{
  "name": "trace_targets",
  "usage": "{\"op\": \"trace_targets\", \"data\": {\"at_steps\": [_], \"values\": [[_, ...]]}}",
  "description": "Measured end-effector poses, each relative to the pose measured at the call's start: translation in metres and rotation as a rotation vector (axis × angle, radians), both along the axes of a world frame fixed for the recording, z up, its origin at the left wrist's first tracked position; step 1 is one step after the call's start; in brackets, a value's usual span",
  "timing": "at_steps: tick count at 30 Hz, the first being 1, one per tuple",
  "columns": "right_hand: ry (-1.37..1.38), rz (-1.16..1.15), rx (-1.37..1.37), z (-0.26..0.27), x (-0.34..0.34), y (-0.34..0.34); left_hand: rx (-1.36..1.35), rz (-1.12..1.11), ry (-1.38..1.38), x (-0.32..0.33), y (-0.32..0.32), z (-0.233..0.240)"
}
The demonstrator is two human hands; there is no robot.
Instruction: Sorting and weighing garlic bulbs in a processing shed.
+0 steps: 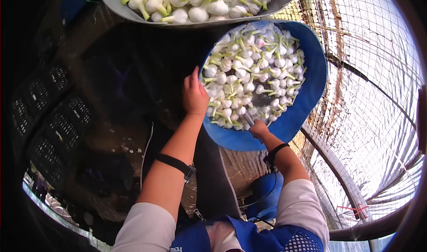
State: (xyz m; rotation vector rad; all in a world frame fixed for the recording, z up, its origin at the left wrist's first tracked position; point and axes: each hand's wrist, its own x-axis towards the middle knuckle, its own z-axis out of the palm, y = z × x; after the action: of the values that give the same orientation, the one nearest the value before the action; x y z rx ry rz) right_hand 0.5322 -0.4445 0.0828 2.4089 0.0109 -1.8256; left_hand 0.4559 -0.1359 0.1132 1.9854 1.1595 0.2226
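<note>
A large blue tub point(316, 85) stands in front of me, holding many white garlic bulbs point(245, 63) with green stem stubs in water. On its left rim rests my left hand point(195, 96), gripping the edge. My right hand point(259, 129) is low inside the tub, closed around a grey rod-like tool point(248, 118). The tool's tip points at the bulbs near the tub's front. Bubbling or splashing water shows around there and at the back of the tub. What kind of tool it is, I cannot tell.
A grey tub point(113, 5) of larger garlic bulbs point(200, 8) stands beyond. Black slotted crates point(63, 125) are stacked at the left. Wire mesh point(370, 51) with shiny sheeting runs along the right. A blue rounded object point(267, 192) with a black cable sits beside my right arm.
</note>
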Motion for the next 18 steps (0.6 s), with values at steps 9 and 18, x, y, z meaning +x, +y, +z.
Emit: {"op": "trace_targets", "data": {"at_steps": [9,18], "values": [[0.116,-0.299,0.116,0.037,-0.022,-0.002,0.018,-0.003,0.004,-0.005,0.001,-0.004],[0.014,-0.343,0.227,0.109,-0.047,-0.008,0.011,0.007,0.004,-0.001,-0.001,-0.003]]}}
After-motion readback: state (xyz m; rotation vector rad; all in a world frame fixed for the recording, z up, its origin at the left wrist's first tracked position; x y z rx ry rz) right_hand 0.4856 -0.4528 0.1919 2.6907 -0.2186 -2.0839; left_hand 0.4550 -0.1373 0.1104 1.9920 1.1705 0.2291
